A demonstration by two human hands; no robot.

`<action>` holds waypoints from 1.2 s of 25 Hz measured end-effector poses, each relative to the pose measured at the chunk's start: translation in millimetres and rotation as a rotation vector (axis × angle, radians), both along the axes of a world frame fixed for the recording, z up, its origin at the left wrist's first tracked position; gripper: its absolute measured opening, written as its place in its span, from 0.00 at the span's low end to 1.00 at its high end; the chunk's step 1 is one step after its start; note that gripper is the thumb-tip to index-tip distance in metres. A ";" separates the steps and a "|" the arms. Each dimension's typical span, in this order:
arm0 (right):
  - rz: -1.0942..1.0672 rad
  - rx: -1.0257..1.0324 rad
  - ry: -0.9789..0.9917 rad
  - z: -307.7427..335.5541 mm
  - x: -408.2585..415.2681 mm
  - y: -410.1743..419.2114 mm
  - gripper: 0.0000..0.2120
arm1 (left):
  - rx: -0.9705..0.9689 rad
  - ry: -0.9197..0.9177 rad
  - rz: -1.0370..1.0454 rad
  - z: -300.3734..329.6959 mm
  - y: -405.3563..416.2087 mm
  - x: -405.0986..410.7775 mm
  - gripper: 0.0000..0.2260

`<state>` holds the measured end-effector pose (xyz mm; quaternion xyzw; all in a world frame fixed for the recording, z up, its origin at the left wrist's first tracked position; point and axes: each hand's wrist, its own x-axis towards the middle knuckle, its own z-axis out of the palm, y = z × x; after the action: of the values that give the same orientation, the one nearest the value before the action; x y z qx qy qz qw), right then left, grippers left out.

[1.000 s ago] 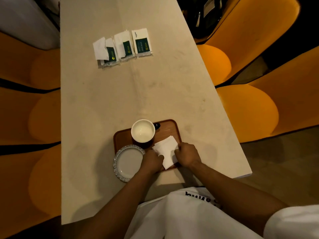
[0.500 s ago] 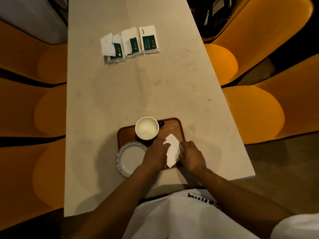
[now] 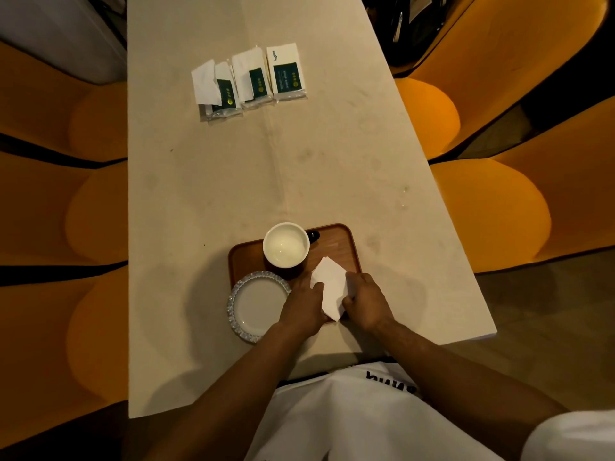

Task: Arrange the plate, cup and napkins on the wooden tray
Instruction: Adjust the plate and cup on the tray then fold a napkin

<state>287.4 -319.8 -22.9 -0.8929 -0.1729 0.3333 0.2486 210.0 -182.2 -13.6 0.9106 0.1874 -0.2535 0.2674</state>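
On the near right part of the wooden tray (image 3: 346,241), a folded white napkin (image 3: 331,287) lies pinned between both hands, probably to press its creases flat. The left hand (image 3: 304,306) presses curled fingers on its 9 o'clock edge; the right hand (image 3: 364,302) pinches the 3 o'clock edge. The cup (image 3: 286,244) stands at the napkin's 11 o'clock, while the plate (image 3: 256,306) overhangs the tray's 8 o'clock corner. Napkin packets (image 3: 253,83) wait far off at 12 o'clock.
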 end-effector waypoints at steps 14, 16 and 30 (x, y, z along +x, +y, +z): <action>0.063 -0.008 -0.101 4.1 16.3 -1.8 0.20 | 0.267 -0.189 -0.068 -11.8 -8.7 -2.2 0.21; 0.156 0.047 -0.146 8.4 14.9 -1.8 0.24 | 0.224 -0.198 -0.123 -15.2 -13.4 -2.3 0.22; 0.196 0.054 0.046 7.1 16.1 6.1 0.35 | 0.190 -0.011 -0.188 -26.3 -14.5 9.8 0.34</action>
<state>303.5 -313.7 -15.8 -0.8567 -0.2627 0.3717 0.2425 219.9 -196.8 -39.9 0.9467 0.1229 -0.2537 0.1560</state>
